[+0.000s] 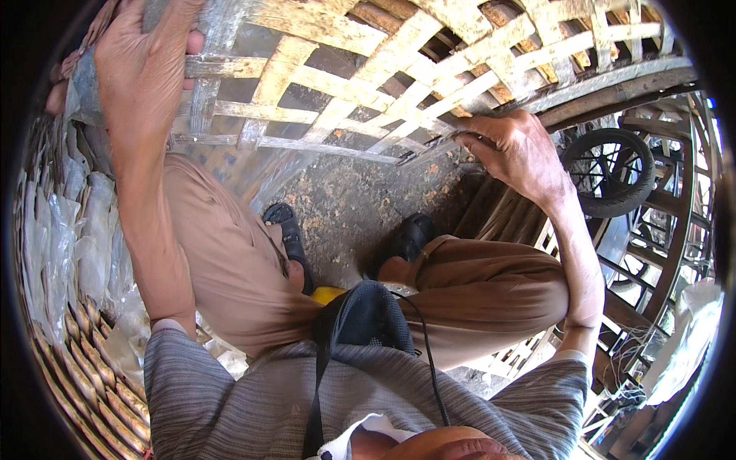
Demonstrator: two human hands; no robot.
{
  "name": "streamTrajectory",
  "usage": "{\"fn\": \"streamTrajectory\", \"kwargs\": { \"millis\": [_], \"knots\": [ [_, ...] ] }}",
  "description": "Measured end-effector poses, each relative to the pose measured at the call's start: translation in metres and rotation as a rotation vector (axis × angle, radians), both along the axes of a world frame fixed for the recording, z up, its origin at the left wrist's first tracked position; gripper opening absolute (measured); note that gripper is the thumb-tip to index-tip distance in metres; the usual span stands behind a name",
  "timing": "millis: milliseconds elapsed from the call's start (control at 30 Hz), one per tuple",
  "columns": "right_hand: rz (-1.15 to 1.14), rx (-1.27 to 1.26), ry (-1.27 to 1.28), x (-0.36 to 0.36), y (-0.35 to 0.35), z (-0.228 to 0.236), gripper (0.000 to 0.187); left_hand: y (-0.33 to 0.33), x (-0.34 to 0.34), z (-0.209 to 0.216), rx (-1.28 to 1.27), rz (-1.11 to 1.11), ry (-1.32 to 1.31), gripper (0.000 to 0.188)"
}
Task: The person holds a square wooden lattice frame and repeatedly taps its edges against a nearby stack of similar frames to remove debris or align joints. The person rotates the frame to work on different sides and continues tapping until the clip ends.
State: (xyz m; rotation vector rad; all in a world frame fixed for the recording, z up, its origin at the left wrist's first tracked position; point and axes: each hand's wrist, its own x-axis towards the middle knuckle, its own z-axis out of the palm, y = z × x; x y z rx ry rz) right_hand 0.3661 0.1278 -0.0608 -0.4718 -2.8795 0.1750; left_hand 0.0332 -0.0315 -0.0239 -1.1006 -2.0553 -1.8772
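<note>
Gripping woven panel (349, 88), top cut off | left hand (142, 69) clamped on, partly hidden | right hand (517, 149) pinching it

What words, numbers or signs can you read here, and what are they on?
None: I can't read a single word, number or sign.
Woven lattice between the hands: no writing that I can see.
Grey striped shirt: no writing that I can see.
Black tyre: any marks are too small to read.
White sheet at the right: too blurred to tell.
</note>
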Motion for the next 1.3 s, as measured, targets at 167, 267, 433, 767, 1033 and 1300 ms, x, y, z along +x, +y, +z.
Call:
{"fn": "streamTrajectory", "kwargs": {
  "millis": [167, 267, 433, 767, 1033, 1300],
  "knots": [
    [-0.08, -0.168, 0.014, -0.007, 0.006, -0.016, 0.01, -0.004, 0.026, 0.01, -0.042, -0.01, 0.001, 0.041],
    [-0.054, 0.021, 0.056, -0.006, 0.008, -0.023, 0.006, 0.004, 0.027, 0.024, -0.169, 0.029, -0.106, 0.041],
    [-0.07, -0.215, 0.257, 0.009, 0.015, -0.024, 0.011, 0.003, 0.011, 0.004, -0.092, -0.012, -0.082, 0.042],
    [0.109, 0.324, -0.383, -0.001, 0.004, -0.056, 0.055, 0.01, 0.036, 0.004, -0.172, 0.052, 0.116, 0.05],
    [0.07, -0.047, -0.154, -0.012, 0.006, -0.058, 0.01, 0.01, 0.03, 0.003, -0.173, -0.022, 0.13, 0.045],
    [0.05, -0.53, -0.01, 0.005, 0.017, -0.034, 0.037, 0.013, 0.01, -0.005, -0.03, -0.112, 0.054, 0.04]
  ]
}}
